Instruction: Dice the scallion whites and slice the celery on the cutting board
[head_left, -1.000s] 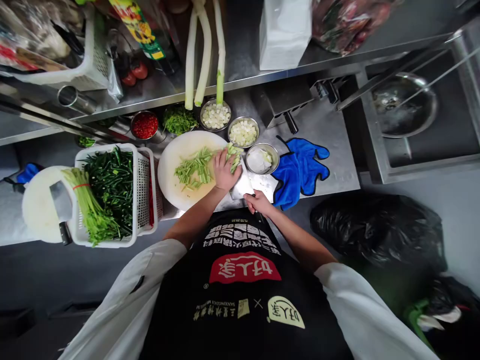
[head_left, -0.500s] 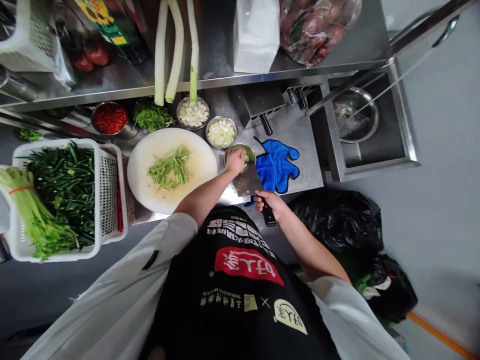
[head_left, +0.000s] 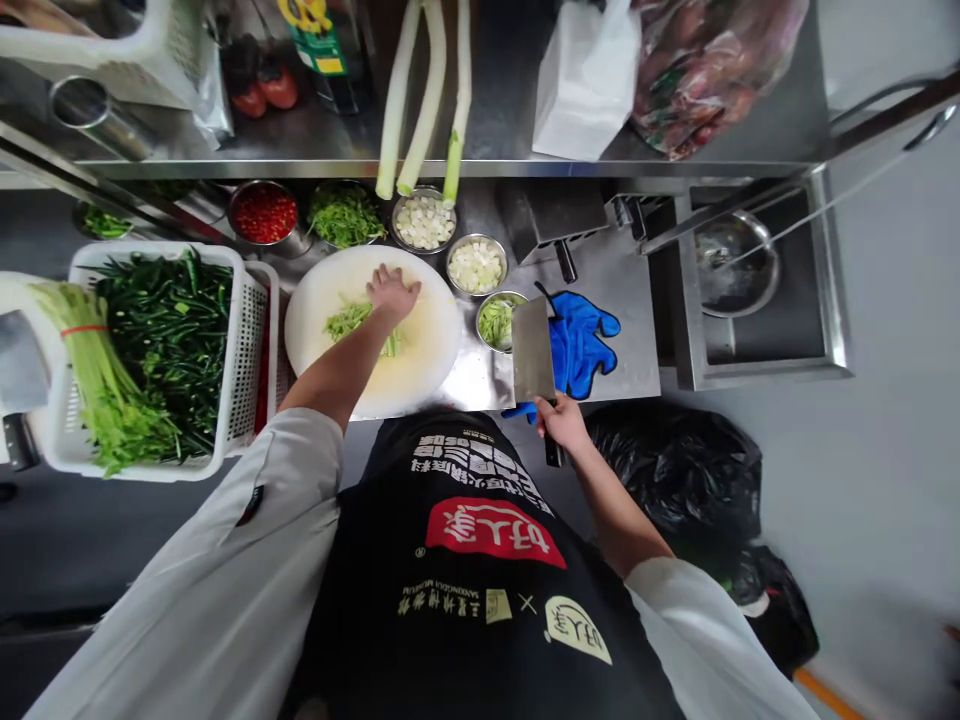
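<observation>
My left hand [head_left: 394, 292] is over the round white cutting board [head_left: 427, 365], fingers spread, beside a pile of cut green stalk pieces [head_left: 346, 318]. The forearm hides part of that pile. In my right hand [head_left: 562, 420] is a cleaver [head_left: 532, 350], gripped by its black handle, its broad blade pointing away from me. The blade stands just right of a small metal bowl [head_left: 480, 325] that holds more of the green pieces. Behind it are two bowls of chopped white pieces, one of them a metal bowl [head_left: 477, 265].
Blue gloves [head_left: 581, 340] lie right of the cleaver. A white basket [head_left: 232, 360] with green chillies and bundled celery [head_left: 112, 370] stands left. Long scallions [head_left: 424, 100] overhang the shelf edge [head_left: 300, 170] above the bowls. A sink [head_left: 832, 290] is at right.
My left hand has left the small bowl and moved left to the cutting board, its fingers opening. The cleaver has swung more upright, away from the bowl. The view has shifted.
</observation>
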